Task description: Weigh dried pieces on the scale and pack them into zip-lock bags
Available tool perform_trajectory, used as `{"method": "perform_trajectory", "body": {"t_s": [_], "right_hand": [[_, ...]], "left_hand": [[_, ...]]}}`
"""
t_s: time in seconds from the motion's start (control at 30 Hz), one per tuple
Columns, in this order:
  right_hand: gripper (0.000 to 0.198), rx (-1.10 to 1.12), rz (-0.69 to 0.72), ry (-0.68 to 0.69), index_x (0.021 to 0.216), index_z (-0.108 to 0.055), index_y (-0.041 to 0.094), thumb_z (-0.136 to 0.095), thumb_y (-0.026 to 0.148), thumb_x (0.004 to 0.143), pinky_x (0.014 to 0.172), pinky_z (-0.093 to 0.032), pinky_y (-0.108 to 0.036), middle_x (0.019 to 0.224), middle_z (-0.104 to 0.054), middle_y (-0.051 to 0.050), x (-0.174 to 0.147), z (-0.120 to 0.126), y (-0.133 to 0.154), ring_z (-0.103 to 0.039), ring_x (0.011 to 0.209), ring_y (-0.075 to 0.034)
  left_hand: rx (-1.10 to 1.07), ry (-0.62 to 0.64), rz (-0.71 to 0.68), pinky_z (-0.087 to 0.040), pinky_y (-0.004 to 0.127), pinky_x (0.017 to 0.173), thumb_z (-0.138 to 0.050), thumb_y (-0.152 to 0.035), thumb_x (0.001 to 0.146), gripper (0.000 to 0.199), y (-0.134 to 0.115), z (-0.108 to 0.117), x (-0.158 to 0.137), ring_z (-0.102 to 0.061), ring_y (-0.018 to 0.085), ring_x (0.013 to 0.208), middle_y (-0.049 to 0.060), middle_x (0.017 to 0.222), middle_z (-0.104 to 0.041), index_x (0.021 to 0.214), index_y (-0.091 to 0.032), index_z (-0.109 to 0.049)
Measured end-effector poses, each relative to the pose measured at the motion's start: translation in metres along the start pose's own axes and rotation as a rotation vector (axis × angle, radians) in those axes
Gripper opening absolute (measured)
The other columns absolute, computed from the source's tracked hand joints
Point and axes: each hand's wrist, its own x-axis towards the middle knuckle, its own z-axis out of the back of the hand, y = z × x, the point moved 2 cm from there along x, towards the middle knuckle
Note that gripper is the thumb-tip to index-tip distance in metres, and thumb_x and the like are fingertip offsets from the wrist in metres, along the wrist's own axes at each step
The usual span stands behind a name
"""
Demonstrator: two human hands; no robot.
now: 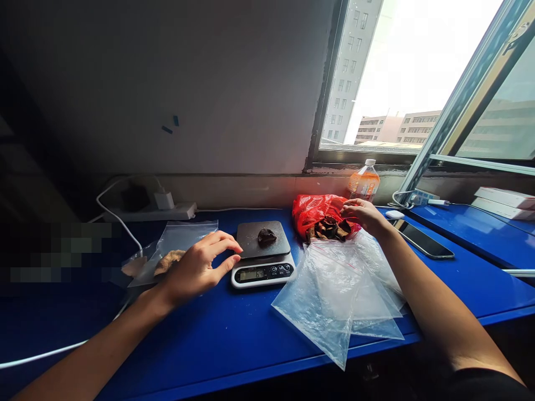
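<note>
A kitchen scale (263, 273) with a dark plate stands on the blue table, its small display lit with digits. One dark, curled dried piece (266, 236) rests on the plate. My left hand (204, 259) is just left of the scale, thumb and fingers apart, holding nothing. Over the right side of a red plastic bag (320, 206) is my right hand (365, 216), fingers extended and slightly bent; whether they touch the bag is unclear. Brown dried pieces (328, 228) fill the bag's mouth. Clear zip bags (334, 289) lie fanned out in front of it.
Left of the scale, a clear zip bag (192, 229) lies by a tan dried piece (169, 260). A power strip (179, 211) and white cable run along the wall. An orange drink bottle (364, 181), phone (424, 238) and white boxes (504, 201) are at right.
</note>
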Motion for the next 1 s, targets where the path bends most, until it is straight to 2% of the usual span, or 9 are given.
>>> {"method": "perform_trajectory", "body": {"t_s": [0.17, 0.27, 0.43, 0.5, 0.57, 0.6, 0.67, 0.8, 1.0], "right_hand": [[0.026, 0.026, -0.004, -0.035, 0.086, -0.059, 0.016, -0.072, 0.018, 0.064, 0.059, -0.053, -0.026, 0.069, -0.066, -0.004, 0.0018, 0.0004, 0.0000, -0.063, 0.060, -0.013], [0.025, 0.025, 0.007, -0.047, 0.084, -0.060, 0.016, -0.073, 0.018, 0.063, 0.057, -0.052, -0.025, 0.068, -0.065, -0.003, 0.0029, -0.0003, -0.0003, -0.061, 0.058, -0.012], [0.022, -0.019, 0.033, -0.056, 0.082, -0.060, 0.016, -0.071, 0.019, 0.062, 0.058, -0.052, -0.024, 0.069, -0.065, -0.003, 0.0043, 0.0002, -0.0025, -0.061, 0.059, -0.012], [0.021, -0.049, 0.046, -0.059, 0.081, -0.060, 0.016, -0.071, 0.019, 0.062, 0.058, -0.051, -0.023, 0.070, -0.064, -0.002, 0.0051, 0.0014, -0.0038, -0.060, 0.060, -0.012], [0.022, -0.087, 0.058, -0.061, 0.081, -0.060, 0.016, -0.071, 0.020, 0.062, 0.059, -0.050, -0.024, 0.071, -0.064, -0.002, 0.0060, 0.0028, -0.0052, -0.060, 0.062, -0.012], [0.023, -0.109, 0.063, -0.064, 0.081, -0.060, 0.016, -0.071, 0.020, 0.061, 0.060, -0.050, -0.024, 0.071, -0.064, -0.002, 0.0064, 0.0034, -0.0059, -0.060, 0.063, -0.012], [0.024, -0.160, 0.069, -0.073, 0.080, -0.060, 0.016, -0.072, 0.021, 0.060, 0.060, -0.049, -0.024, 0.071, -0.064, -0.002, 0.0074, 0.0041, -0.0071, -0.059, 0.063, -0.013], [0.022, -0.262, 0.082, -0.093, 0.079, -0.061, 0.016, -0.070, 0.023, 0.060, 0.059, -0.047, -0.025, 0.069, -0.063, -0.001, 0.0091, 0.0036, -0.0084, -0.058, 0.062, -0.013], [0.018, -0.413, 0.117, -0.122, 0.079, -0.062, 0.016, -0.067, 0.025, 0.063, 0.056, -0.044, -0.025, 0.068, -0.063, -0.002, 0.0084, 0.0020, -0.0063, -0.056, 0.059, -0.013]], "left_hand": [[-0.008, -0.063, 0.071, -0.051, 0.031, 0.072, -0.059, -0.048, 0.082, 0.037, -0.0004, 0.0049, 0.0018, -0.062, 0.019, 0.080, 0.003, 0.083, -0.064, 0.059, -0.020, -0.050], [-0.024, -0.070, 0.076, -0.050, 0.030, 0.070, -0.058, -0.046, 0.082, 0.038, 0.0003, 0.0055, 0.0028, -0.062, 0.018, 0.078, 0.003, 0.078, -0.063, 0.056, -0.020, -0.049], [-0.046, -0.103, 0.067, -0.051, 0.032, 0.075, -0.057, -0.045, 0.082, 0.030, 0.0018, 0.0043, 0.0017, -0.062, 0.020, 0.085, 0.005, 0.087, -0.066, 0.068, -0.019, -0.062], [-0.073, -0.096, 0.103, -0.052, 0.028, 0.065, -0.059, -0.044, 0.082, 0.029, 0.0019, 0.0037, 0.0002, -0.061, 0.020, 0.089, 0.007, 0.104, -0.065, 0.092, -0.019, -0.068], [-0.095, -0.077, 0.152, -0.049, 0.024, 0.054, -0.059, -0.041, 0.083, 0.045, 0.0020, 0.0030, -0.0014, -0.060, 0.020, 0.091, 0.008, 0.119, -0.059, 0.121, -0.019, -0.060], [-0.099, -0.071, 0.170, -0.048, 0.022, 0.050, -0.059, -0.040, 0.083, 0.050, 0.0021, 0.0026, -0.0020, -0.059, 0.019, 0.091, 0.008, 0.122, -0.057, 0.129, -0.020, -0.054], [-0.091, -0.072, 0.175, -0.048, 0.022, 0.051, -0.058, -0.037, 0.085, 0.049, 0.0026, 0.0019, -0.0027, -0.058, 0.017, 0.087, 0.006, 0.117, -0.058, 0.131, -0.021, -0.053], [-0.054, -0.104, 0.146, -0.048, 0.023, 0.053, -0.057, -0.036, 0.087, 0.036, 0.0053, 0.0010, -0.0020, -0.057, 0.014, 0.077, 0.003, 0.104, -0.059, 0.119, -0.022, -0.059], [-0.030, -0.126, 0.112, -0.047, 0.023, 0.053, -0.056, -0.035, 0.087, 0.032, 0.0065, 0.0008, -0.0015, -0.057, 0.014, 0.075, 0.003, 0.097, -0.059, 0.115, -0.022, -0.061]]}}
